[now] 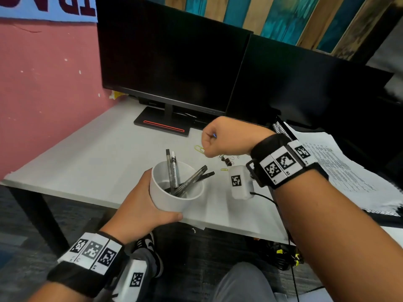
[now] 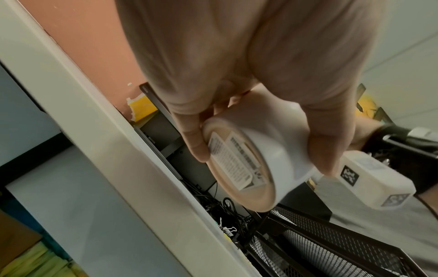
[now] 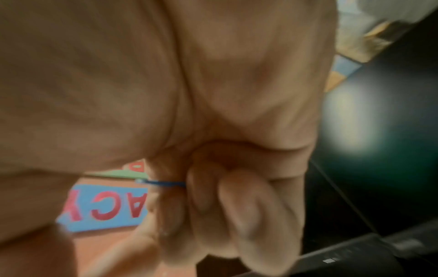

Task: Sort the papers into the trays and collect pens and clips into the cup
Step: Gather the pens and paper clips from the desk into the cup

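R hand [image 1: 226, 138] is fisted, fingers curled tight on a thin blue wire paper clip [image 3: 163, 183]; only a short blue end sticks out past the curled fingers [image 3: 237, 215] in the wrist view. Whether more clips sit inside the fist: can't tell. Fist hangs above the desk, not touching it.

L hand [image 1: 139, 205] is wrapped round the white cylindrical cup [image 1: 176, 192], thumb on 1 side, fingers on the other, cup lifted off the surface and tipped a little; its labelled base shows in the L wrist view. Several black and clear pens [image 1: 174, 171] lean in it, tips up, fanned toward the R.

Key relation: cup mouth lies down and to the L of the R fist, nearer the body. Judged next move: short carry toward the body and L, then drop. The pens lean toward the fist's approach side, so the free gap in the mouth looks to be the L/near part.

Outward: yellow wire paper clips [image 1: 199, 149] just beside the fist on the light grey desk [image 1: 87, 160], a dark binder clip [image 1: 226, 161] w/ small loose clips under the R wrist. Printed paper sheets [image 1: 340, 166] lie on a black mesh tray [image 1: 279, 127] at R.
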Demonstrator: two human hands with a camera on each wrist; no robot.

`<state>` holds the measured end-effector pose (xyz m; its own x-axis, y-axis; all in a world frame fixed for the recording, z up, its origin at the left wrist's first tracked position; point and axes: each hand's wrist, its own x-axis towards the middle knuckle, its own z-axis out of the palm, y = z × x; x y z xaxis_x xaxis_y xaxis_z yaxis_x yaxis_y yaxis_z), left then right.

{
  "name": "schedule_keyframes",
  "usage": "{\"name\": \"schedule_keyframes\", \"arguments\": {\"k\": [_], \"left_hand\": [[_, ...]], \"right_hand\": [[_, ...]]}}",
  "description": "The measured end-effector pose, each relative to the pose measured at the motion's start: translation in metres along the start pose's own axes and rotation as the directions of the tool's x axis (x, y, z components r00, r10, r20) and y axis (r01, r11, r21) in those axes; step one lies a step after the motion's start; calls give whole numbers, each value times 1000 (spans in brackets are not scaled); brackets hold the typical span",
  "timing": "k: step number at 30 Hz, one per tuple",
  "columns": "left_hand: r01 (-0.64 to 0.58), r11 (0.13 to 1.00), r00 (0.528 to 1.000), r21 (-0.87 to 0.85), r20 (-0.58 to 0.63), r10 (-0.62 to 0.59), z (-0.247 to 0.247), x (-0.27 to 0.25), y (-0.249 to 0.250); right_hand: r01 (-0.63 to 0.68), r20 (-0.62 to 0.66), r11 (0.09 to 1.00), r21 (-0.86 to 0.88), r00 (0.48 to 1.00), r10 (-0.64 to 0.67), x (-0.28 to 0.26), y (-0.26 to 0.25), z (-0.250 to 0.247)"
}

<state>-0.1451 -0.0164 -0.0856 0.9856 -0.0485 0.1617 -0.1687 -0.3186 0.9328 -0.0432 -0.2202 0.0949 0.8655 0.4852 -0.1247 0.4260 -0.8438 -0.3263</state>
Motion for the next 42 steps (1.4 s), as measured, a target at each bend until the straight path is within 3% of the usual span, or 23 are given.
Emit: {"name": "schedule_keyframes", "arguments": {"k": [4,6,8,10,12,14,16,17,19,22,29,35,37,39,42], "left_hand": [[-29,999,999,-29,16,29,7,2,6],[-24,999,1000,-30,14,24,7,2,7],[-20,1000,1000,-21,14,20,6,2,6],[-11,1000,1000,-7,12,11,3,0,4],[-1,1000,1000,1,4,1,0,-2,3],[-2,1000,1000,4,-5,2,-3,-3,3],[-10,1000,1000,-2,-18,10,-5,-4,2],[-13,1000,1000,-6,-22,13,-6,-3,2],[-15,1000,1000,-10,-24,15,-6,-2,0],[-9,1000,1000,-7,-22,9,-6,-1,-1],[15,1000,1000,3,-5,-15,-2,-2,2],[20,1000,999,3,-26,-19,-5,-4,2],[17,1000,1000,3,-25,-17,-6,-4,2],[19,1000,1000,5,-23,-19,-7,-3,1],[24,1000,999,15,-22,-24,-7,-2,1]], "right_hand": [[112,128,986,-126,987,-96,-12,-35,7],[155,142,988,-7,978,-152,-14,-32,9],[164,27,964,208,984,-173,-14,-16,5],[116,-156,916,385,986,-59,-9,14,3],[-38,-244,900,434,957,158,-3,53,9],[-282,-199,917,282,918,344,-1,89,20],[-488,-67,872,-26,872,486,-3,116,37],[-525,-1,832,-182,846,534,-7,126,47],[-558,82,762,-328,787,611,-11,144,66],[-643,79,700,-311,716,694,-6,166,84],[-683,-120,713,-160,730,673,10,182,107],[-727,44,683,-66,682,730,12,188,108],[-697,33,716,-33,716,698,11,192,104],[-702,5,708,77,710,704,10,188,100],[-706,-25,708,1,708,706,9,187,96]]}}
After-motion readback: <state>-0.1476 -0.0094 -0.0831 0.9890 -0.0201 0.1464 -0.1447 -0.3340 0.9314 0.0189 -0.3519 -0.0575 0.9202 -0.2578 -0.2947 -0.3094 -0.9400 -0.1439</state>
